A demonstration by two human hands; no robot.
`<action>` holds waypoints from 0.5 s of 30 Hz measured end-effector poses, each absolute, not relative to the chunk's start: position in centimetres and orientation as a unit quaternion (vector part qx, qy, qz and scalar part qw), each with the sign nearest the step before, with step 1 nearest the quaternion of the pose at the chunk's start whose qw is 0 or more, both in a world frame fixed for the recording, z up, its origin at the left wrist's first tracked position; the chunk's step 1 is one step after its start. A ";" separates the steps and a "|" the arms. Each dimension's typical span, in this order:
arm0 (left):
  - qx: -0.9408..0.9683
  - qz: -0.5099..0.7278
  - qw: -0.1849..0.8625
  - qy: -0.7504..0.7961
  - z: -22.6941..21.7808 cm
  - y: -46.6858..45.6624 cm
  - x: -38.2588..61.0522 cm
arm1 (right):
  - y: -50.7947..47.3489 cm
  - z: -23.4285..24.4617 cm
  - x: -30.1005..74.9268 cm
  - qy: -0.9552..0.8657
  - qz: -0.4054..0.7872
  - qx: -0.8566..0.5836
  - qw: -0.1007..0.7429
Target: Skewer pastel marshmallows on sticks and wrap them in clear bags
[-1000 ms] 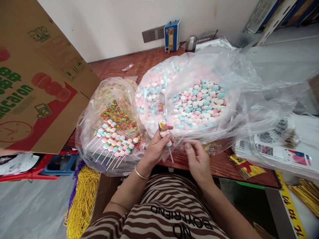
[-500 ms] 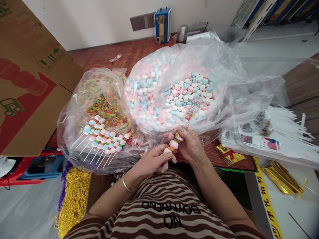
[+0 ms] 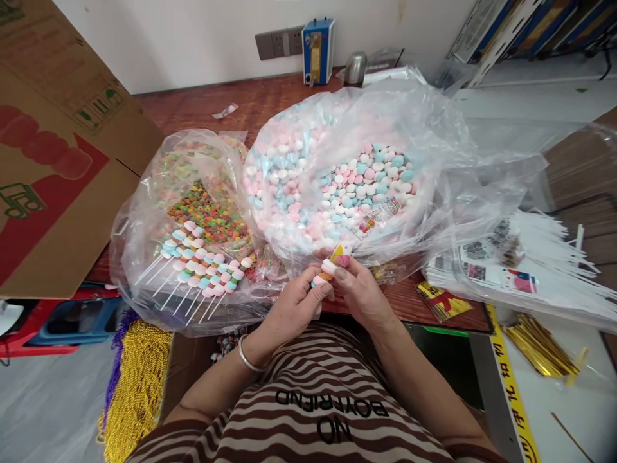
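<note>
Both my hands hold one candy skewer (image 3: 329,269) of pink, white and orange pieces above the table's front edge. My left hand (image 3: 297,301) is closed around its lower end. At the upper end, the fingers of my right hand (image 3: 362,290) pinch it by a clear printed wrapper (image 3: 373,220), which stretches up toward the candy bag. Whether the skewer's stick shows is hidden by my fingers. To the left, several finished-looking candy skewers (image 3: 205,263) lie in rows on plastic, their white sticks pointing toward me.
A big clear bag of pastel candies (image 3: 359,186) sits ahead, beside a bag of small multicoloured rings (image 3: 207,212). White sticks (image 3: 554,263) in plastic lie right, near a pack of gold ties (image 3: 443,301). A cardboard box (image 3: 62,154) stands left; a blue device (image 3: 318,51) is by the wall.
The skewer's upper end and wrapper have shifted in my fingers, and my right hand has moved slightly down. My left hand has drawn a little left, its grip tighter.
</note>
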State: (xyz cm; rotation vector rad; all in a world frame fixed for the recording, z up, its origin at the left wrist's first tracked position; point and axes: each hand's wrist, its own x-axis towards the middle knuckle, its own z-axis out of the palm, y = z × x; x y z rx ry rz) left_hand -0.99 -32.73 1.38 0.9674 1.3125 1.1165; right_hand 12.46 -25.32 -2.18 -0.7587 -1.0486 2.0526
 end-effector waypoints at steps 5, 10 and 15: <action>0.340 0.463 0.679 0.457 1.1 -32.8 -0.9 | -23.8 -0.4 12.8 -0.370 0.791 -0.255 0.416; 0.307 0.467 0.714 0.421 0.8 -32.7 -0.6 | -24.6 0.1 11.5 -0.337 0.816 -0.272 0.383; 0.394 0.460 0.597 0.526 0.4 -32.6 -0.4 | -26.1 -1.0 10.3 -0.330 0.807 -0.311 0.379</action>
